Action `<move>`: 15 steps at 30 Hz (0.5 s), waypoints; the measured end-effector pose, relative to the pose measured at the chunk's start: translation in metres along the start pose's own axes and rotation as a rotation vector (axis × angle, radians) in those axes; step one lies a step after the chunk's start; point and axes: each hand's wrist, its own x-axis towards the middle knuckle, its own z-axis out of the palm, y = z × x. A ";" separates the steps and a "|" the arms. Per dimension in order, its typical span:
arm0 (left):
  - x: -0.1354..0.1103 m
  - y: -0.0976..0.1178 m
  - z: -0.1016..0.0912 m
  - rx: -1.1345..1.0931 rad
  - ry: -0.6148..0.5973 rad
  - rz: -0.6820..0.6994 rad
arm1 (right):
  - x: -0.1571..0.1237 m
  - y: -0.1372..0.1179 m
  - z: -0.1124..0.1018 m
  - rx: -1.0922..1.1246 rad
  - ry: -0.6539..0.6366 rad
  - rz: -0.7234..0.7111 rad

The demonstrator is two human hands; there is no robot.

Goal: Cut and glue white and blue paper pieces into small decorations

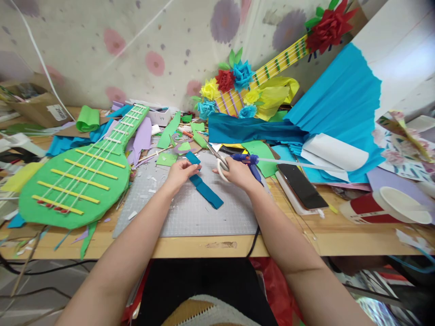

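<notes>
My left hand (181, 174) pinches a strip of teal crepe paper (205, 186) that trails down onto the grey cutting mat (190, 213). Just to its right, my right hand (238, 172) is closed round the white handles of a pair of scissors (217, 158), whose blades point up and left, toward the strip's top end. A blue glue gun (247, 159) lies just behind the right hand.
A green paper guitar (78, 181) with yellow bars lies at the left. A yellow guitar with paper flowers (234, 88) leans at the back. Blue crepe paper (336, 104), a phone (301, 185), a red and white paper cup (384, 208) sit at right. Scraps litter the table.
</notes>
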 end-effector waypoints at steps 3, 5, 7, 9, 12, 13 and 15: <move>0.003 -0.005 -0.003 0.128 0.012 0.067 | -0.001 -0.002 0.008 -0.150 0.014 0.014; 0.006 -0.008 -0.007 0.213 0.022 0.111 | -0.002 -0.004 0.012 -0.176 0.029 0.039; 0.008 -0.009 -0.010 0.291 0.030 0.143 | -0.002 -0.006 0.013 -0.157 0.053 0.085; 0.009 -0.008 -0.011 0.348 0.041 0.193 | -0.003 -0.006 0.012 -0.134 0.082 0.099; 0.006 -0.003 -0.009 0.341 0.040 0.231 | -0.003 -0.008 0.011 -0.037 0.177 0.025; 0.004 -0.001 -0.008 0.316 0.022 0.214 | -0.003 -0.009 0.013 0.054 0.218 -0.014; 0.001 0.002 -0.005 0.271 -0.027 0.166 | -0.001 -0.014 0.019 0.351 0.265 -0.080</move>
